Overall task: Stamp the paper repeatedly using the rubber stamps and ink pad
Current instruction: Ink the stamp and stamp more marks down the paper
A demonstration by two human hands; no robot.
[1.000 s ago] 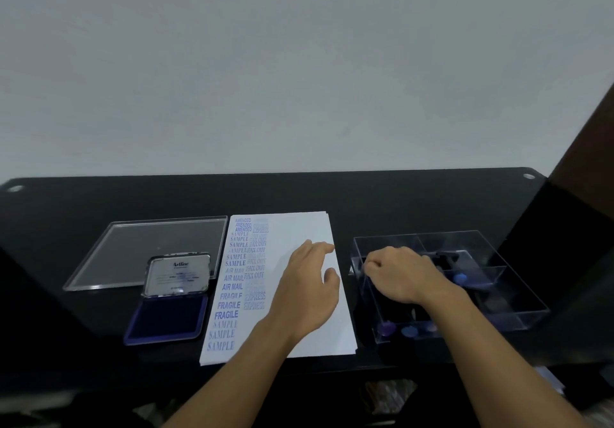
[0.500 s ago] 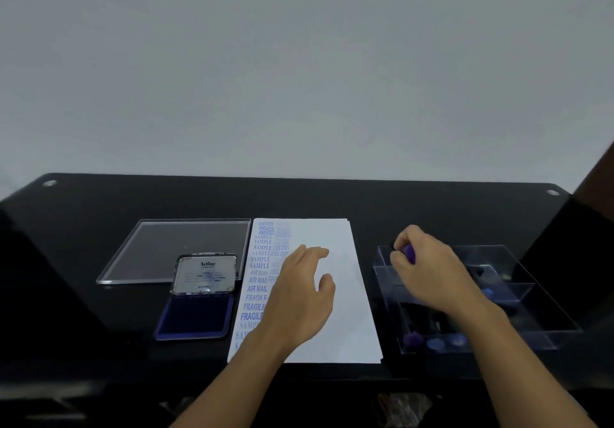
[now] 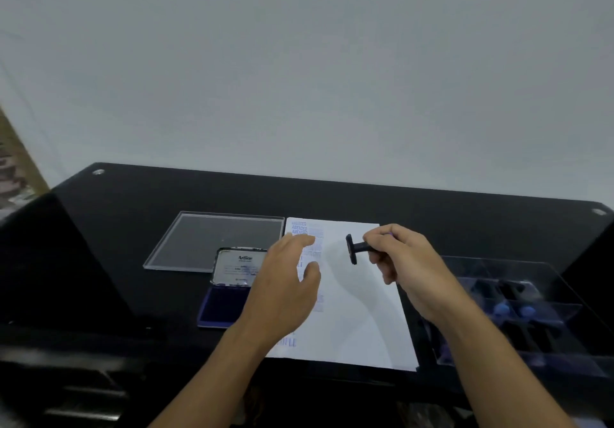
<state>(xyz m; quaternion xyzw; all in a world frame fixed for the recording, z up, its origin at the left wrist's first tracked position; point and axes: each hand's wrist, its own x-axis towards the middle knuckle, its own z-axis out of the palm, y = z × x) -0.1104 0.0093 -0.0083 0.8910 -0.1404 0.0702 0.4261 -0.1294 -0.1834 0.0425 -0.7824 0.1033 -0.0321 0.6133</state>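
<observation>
Left hand (image 3: 285, 288) spread over paper (image 3: 358, 311), hiding most stamped text (rest blurred); right hand (image 3: 408, 268) pinches stamp (image 3: 357, 248), head pointing left.

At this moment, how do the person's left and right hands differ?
The right hand grips a black stamp by its handle, base turned sideways; the left hand holds nothing, fingers loosely extended. The left hand is over the printed left columns of the paper, the right hand over its blank right side. Both are above the paper; whether the left hand touches it cannot be told.
</observation>
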